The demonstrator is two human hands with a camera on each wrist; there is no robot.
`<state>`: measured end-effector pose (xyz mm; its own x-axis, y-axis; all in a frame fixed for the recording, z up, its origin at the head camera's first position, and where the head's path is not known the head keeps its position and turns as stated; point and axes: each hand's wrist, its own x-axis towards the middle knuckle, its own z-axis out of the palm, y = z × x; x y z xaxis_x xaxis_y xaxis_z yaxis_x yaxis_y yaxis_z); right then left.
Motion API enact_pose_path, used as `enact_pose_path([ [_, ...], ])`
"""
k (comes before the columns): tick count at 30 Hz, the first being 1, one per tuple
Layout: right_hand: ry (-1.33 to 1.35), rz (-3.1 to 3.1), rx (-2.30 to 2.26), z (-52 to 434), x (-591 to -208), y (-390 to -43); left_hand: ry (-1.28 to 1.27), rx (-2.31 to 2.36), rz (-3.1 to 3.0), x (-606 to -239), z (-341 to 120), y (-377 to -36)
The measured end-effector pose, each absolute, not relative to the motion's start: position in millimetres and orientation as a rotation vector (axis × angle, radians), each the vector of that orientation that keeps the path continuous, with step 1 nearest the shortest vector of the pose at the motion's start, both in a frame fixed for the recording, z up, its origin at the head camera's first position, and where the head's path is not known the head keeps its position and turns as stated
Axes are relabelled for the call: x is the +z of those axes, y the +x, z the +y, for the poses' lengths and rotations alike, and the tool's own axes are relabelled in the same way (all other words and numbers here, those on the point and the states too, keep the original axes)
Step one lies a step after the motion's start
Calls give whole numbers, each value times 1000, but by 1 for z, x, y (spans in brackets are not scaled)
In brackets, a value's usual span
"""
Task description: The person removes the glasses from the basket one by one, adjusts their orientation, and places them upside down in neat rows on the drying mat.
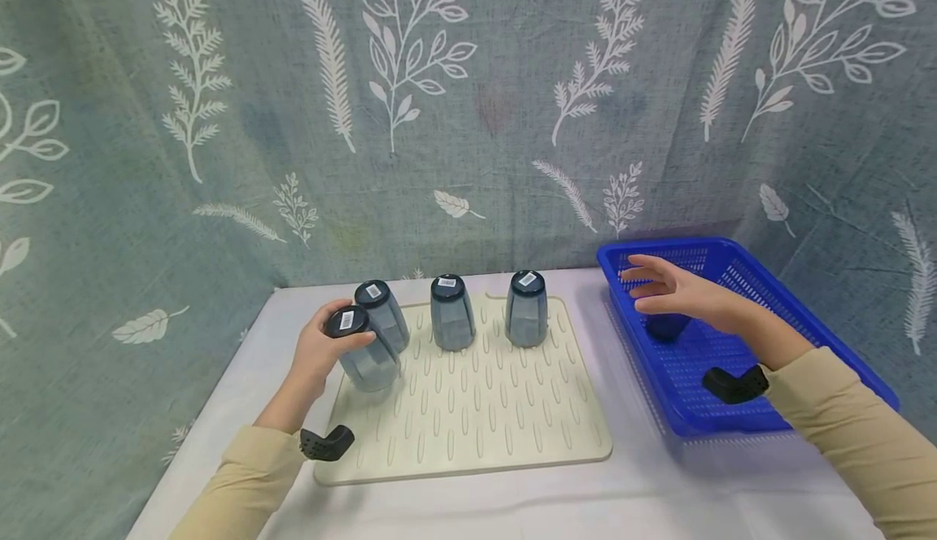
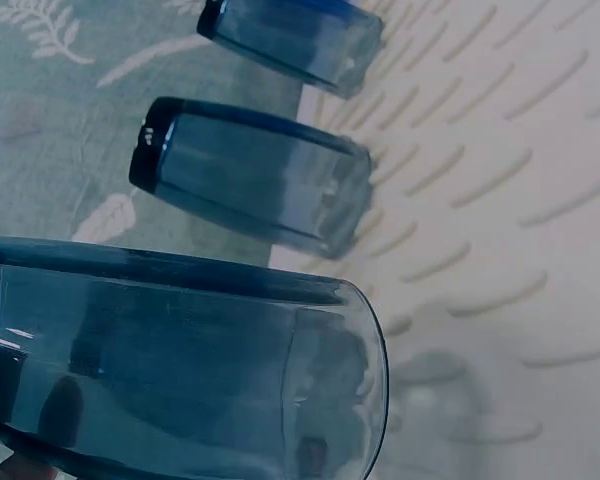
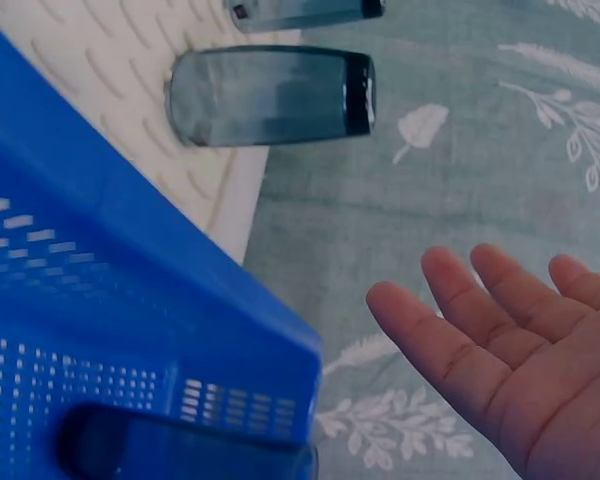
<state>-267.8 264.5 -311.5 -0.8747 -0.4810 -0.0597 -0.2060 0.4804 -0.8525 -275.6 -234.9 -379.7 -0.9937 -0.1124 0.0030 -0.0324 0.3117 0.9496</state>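
Observation:
My left hand (image 1: 322,345) grips a blue-tinted drinking glass (image 1: 371,365) near its dark base, fingers on one side and thumb on the other. The glass is upside down and slightly tilted over the left part of a cream ribbed drying mat (image 1: 476,434); I cannot tell whether its rim touches. Close behind it, another inverted glass (image 1: 388,320) stands on the mat. Two more, a middle glass (image 1: 452,316) and a right glass (image 1: 526,312), stand along the back. Above a blue basket (image 1: 659,394), my right hand (image 1: 677,292) holds nothing, fingers spread and relaxed.
One dark blue glass (image 3: 190,445) lies in the basket, partly hidden by the right hand in the head view. A white cloth (image 1: 410,511) covers the table. Behind the table hangs a grey-green curtain (image 1: 498,198) with white leaf patterns.

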Motion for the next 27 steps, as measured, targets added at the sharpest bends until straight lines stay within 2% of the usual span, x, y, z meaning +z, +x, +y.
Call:
enact_pose_path([
  [15,-509,2596,-1282,293,-300,-273,138,-1705,-2577,-396,-240,-274],
  [27,-432,2948,-1034,318,-306,-283,100,-1669,-2640,-395,-229,-268],
])
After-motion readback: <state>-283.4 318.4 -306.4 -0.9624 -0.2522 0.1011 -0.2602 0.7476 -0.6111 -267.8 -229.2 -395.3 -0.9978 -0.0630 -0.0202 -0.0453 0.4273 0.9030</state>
